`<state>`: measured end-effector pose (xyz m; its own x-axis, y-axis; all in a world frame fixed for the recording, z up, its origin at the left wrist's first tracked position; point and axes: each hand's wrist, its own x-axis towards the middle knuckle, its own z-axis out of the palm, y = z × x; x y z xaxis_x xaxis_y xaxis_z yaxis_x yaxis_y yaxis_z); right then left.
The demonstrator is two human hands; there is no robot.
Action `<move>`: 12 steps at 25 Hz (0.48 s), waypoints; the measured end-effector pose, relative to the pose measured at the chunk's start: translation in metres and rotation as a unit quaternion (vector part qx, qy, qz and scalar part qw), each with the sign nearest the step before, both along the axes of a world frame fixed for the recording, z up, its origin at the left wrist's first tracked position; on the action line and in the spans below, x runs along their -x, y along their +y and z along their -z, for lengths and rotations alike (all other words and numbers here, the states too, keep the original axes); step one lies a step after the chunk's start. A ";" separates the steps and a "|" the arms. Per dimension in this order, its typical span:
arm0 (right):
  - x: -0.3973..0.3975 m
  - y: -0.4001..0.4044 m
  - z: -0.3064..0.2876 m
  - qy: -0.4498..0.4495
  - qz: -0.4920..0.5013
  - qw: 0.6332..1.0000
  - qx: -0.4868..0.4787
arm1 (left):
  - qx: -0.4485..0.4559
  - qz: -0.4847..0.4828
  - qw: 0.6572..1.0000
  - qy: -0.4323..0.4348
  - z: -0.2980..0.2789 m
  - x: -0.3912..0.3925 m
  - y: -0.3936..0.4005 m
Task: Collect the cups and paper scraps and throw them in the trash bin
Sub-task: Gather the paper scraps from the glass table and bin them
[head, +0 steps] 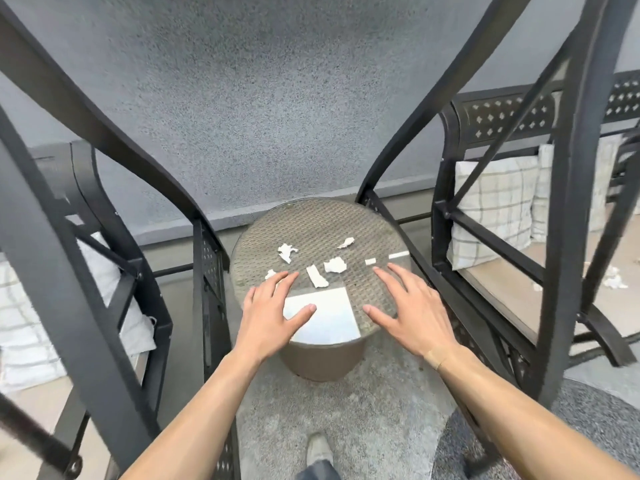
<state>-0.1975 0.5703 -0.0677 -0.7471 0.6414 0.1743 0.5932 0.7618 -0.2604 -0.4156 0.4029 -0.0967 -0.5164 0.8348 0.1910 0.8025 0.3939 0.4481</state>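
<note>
Several white paper scraps lie on a small round glass-topped wicker table (311, 220): one torn piece (286, 251) at the middle left, one (346, 242) further right, a crumpled one (335, 265), a long strip (317, 277) and a small one (270, 273). My left hand (273, 308) hovers flat over the table's near left edge, fingers spread, fingertips beside the small scrap. My right hand (403, 303) is spread over the near right edge, holding nothing. No cup or trash bin is in view.
Black metal swing-seat frames (104, 174) flank the table on both sides, with plaid cushions (495, 202) on the right seat. More crumpled paper (614, 280) lies on the right seat. My shoe (319, 448) stands on grey carpet below.
</note>
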 end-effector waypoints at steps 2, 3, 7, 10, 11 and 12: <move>0.029 0.020 0.005 -0.012 -0.007 1.000 0.006 | 0.014 -0.002 1.000 -0.007 0.006 0.027 0.020; 0.040 0.029 0.008 -0.015 -0.009 1.000 0.007 | 0.019 -0.002 1.000 -0.007 0.008 0.039 0.030; 0.079 0.061 0.020 -0.033 -0.014 0.999 0.015 | 0.035 0.000 0.999 -0.020 0.016 0.072 0.063; 0.104 0.085 0.031 -0.044 -0.026 0.998 0.030 | 0.047 -0.007 0.998 -0.029 0.027 0.088 0.079; 0.112 0.094 0.036 -0.046 -0.029 0.998 0.035 | 0.053 -0.012 0.998 -0.031 0.031 0.093 0.084; 0.119 0.101 0.041 -0.047 -0.034 0.998 0.038 | 0.058 -0.017 0.998 -0.030 0.035 0.097 0.088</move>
